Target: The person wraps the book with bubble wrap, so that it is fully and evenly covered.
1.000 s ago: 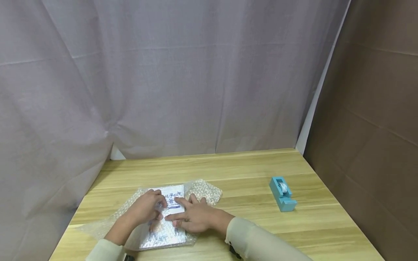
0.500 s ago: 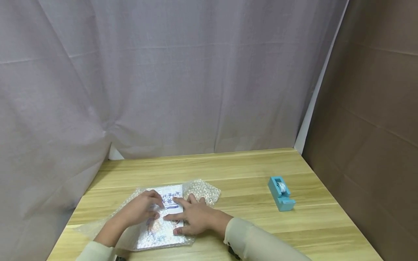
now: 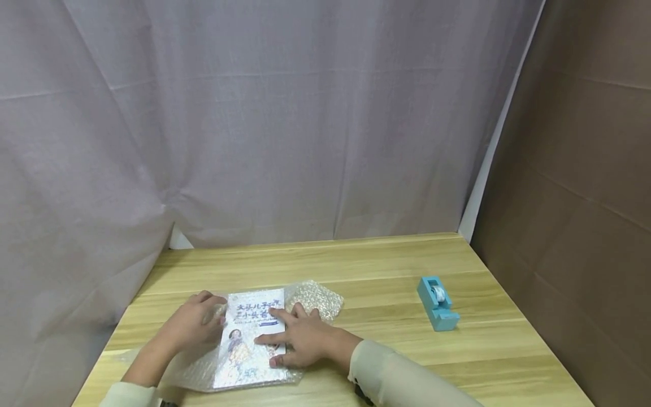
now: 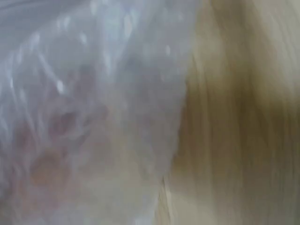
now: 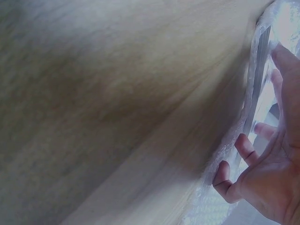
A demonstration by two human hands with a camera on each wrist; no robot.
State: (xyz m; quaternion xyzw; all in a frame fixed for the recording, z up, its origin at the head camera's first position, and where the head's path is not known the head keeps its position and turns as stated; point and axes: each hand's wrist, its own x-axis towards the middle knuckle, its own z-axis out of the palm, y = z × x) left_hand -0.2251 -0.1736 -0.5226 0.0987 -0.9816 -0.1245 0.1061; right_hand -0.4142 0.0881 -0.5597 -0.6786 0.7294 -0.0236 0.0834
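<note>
A white book [image 3: 246, 362] with blue writing and drawn figures lies flat on a sheet of bubble wrap [image 3: 317, 299], partly under a see-through layer of it. My left hand [image 3: 190, 323] is beside the book's left edge, its curled fingers and thumb pinching a bunched part of the wrap. In the left wrist view, the blurred bubble wrap [image 4: 136, 89] hangs close before the camera, with the hand only dimly seen through it. My right hand [image 3: 305, 337] rests on the book's right side with fingers spread; the right wrist view shows its fingers [image 5: 246, 149] along the wrapped edge.
A blue tape dispenser [image 3: 438, 303] with a roll of tape stands on the right side of the wooden table [image 3: 386, 362]. Grey cloth [image 3: 254, 141] hangs behind the table, and a brown panel [image 3: 574, 198] rises along its right.
My left hand has moved left from over the book to its left edge, drawing wrap with it. More of the cover's writing and figures shows. The right hand stays nearly in place.
</note>
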